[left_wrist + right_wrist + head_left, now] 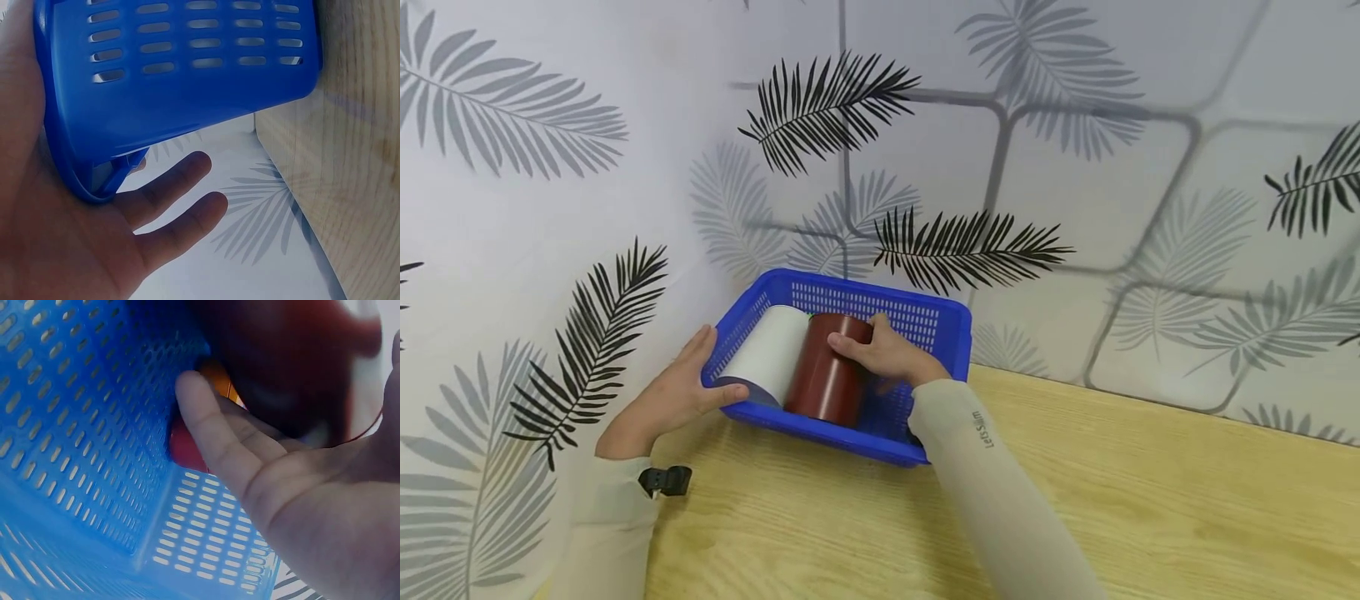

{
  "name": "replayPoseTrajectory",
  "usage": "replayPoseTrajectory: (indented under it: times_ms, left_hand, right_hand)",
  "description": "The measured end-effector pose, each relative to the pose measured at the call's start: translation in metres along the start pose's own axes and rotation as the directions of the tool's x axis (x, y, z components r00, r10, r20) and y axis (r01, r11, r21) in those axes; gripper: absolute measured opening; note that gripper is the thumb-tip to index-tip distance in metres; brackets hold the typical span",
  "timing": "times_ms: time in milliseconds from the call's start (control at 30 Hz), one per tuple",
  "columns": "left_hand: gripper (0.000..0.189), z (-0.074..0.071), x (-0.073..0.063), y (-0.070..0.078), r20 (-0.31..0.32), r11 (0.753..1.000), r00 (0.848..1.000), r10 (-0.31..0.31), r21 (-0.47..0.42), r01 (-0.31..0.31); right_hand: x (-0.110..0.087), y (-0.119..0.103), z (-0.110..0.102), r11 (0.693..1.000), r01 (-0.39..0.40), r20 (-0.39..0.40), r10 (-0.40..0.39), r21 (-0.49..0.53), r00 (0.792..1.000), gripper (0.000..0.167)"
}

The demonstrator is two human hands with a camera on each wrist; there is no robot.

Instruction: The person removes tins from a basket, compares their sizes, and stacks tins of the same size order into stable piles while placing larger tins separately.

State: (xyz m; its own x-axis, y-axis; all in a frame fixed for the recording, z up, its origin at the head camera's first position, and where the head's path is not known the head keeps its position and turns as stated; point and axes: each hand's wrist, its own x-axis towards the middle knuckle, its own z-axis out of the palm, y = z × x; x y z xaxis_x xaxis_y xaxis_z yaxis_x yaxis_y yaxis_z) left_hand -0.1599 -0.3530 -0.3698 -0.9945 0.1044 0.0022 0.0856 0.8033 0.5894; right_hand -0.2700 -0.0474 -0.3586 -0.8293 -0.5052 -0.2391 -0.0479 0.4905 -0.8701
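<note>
A blue perforated plastic basket (831, 435) holds a white cylinder (771, 350) and a dark red cylinder (826, 383), both lying tilted side by side. My right hand (891, 350) grips the dark red one, thumb across its top and fingers down its right side. In the right wrist view those fingers reach under the cylinder, close to the basket's mesh. Around the basket's left corner, my left hand (681, 392) rests against the rim. Its thumb lies along the front edge while the other fingers extend fairly straight outside, as the left wrist view shows.
Beneath the cylinder, a red object (186, 450) and an orange object (215, 378) lie partly hidden in the basket. The basket sits on a light wood-grain table (1150, 492), close to a leaf-patterned wall covering (1067, 192) behind it and on the left.
</note>
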Motion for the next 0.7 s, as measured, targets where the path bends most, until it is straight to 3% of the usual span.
replayPoseTrajectory:
  times_ms: [467,700]
  left_hand:
    - [0.121,-0.0003,-0.0006,-0.0013,-0.007,1.0,1.0,-0.001,0.0,0.001]
    - [0.12,-0.0003,0.0,-0.0022,-0.015,1.0,1.0,-0.002,-0.004,0.002]
  right_hand:
    - [0.0066,-0.0044,0.0006,0.998,0.055,-0.122,-0.055,-0.004,0.991,0.076]
    - [0.0061,-0.0073,0.0019,0.993,0.111,-0.173,-0.105,0.027,0.979,0.088]
